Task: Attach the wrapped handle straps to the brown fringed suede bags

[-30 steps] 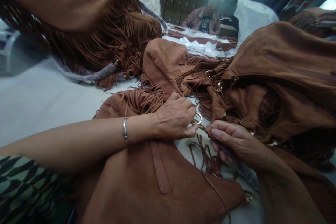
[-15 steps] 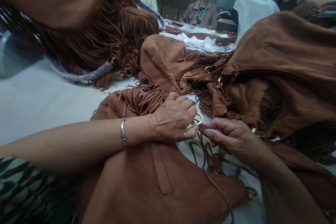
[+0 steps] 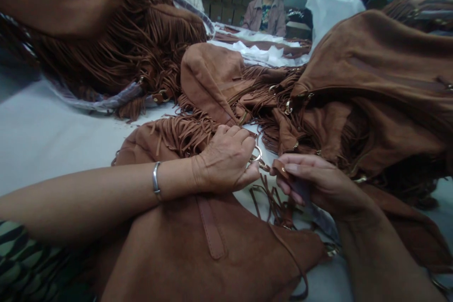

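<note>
A brown suede bag with fringe (image 3: 170,255) lies in front of me, a stitched strip on its side. My left hand (image 3: 224,158), with a silver bracelet at the wrist, is closed on the bag's upper edge; its fingertips are partly hidden. A gold-coloured metal ring (image 3: 259,153) sticks out past that thumb. To the right, my right hand (image 3: 311,177) pinches the looped end of a brown strap (image 3: 279,169) between thumb and fingers. Greyish plastic wrap (image 3: 325,222) trails from beneath this hand. Between ring and strap end, a small clasp (image 3: 264,166) shows.
More fringed brown bags are piled at the left (image 3: 88,4), in the middle (image 3: 208,80) and at the right (image 3: 382,71). White sheets (image 3: 251,49) and a white sack (image 3: 332,9) lie farther back. Two people stand behind the table (image 3: 46,137).
My right hand has drawn slightly away from the ring, and the strap's looped end and plastic wrap now show in it. My left hand keeps its hold. The whole view has shifted a little.
</note>
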{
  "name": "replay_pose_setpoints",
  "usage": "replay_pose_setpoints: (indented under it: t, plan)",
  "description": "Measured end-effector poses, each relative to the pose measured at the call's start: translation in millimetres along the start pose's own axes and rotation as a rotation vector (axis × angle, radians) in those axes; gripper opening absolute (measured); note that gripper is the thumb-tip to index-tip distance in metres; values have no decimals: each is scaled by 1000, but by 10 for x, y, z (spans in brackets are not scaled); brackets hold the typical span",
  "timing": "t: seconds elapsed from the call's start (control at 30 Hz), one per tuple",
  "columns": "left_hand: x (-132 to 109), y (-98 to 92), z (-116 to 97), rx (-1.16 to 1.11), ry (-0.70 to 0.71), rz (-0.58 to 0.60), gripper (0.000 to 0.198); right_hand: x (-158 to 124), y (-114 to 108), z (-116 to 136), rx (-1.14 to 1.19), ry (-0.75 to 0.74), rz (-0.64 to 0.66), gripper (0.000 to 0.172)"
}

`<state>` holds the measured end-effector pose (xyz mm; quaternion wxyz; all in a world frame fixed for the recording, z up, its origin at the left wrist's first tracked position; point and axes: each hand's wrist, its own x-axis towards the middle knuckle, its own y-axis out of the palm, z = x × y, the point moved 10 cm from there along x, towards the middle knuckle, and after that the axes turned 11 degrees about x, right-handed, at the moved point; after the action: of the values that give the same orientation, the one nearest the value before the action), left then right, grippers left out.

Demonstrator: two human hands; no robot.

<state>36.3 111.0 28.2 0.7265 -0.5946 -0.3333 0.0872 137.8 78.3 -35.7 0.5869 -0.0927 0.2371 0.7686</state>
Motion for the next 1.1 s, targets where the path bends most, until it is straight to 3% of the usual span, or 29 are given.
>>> replay_pose_setpoints:
  t: [0.17, 0.3, 0.4, 0.53, 0.6, 0.67, 0.73, 0.87, 1.03, 1.1]
  plan:
    - [7, 64, 38, -24, -27, 48, 33, -10, 21, 33, 80, -20, 54, 16]
    - [14, 88, 60, -39, -39, 65, 31, -19, 77, 62, -16, -66, 101, 25]
    - [25, 102, 93, -57, -63, 81, 31, 18, 24, 153, -191, -188, -12, 35]
    - [42, 116, 124, -66, -91, 100, 32, 21, 10, 368, -634, -427, -239, 21]
    - [49, 124, 122, -59, -92, 107, 31, 2, 40, 430, -756, -494, -299, 23]
    - [51, 132, 120, -50, -93, 108, 29, 2, -18, 412, -676, -446, -331, 24]
    - [49, 141, 120, -44, -90, 105, 27, 8, -138, 309, -436, -305, -354, 25]
    - [41, 148, 107, -19, -54, 75, 26, 6, -168, 88, -20, -83, -286, 32]
    - [29, 132, 38, 29, 31, 31, 27, 27, 52, -26, 56, -1, -75, 47]
    - [21, 126, 17, 46, 54, 33, 26, 23, 99, -31, 72, -2, -42, 45]
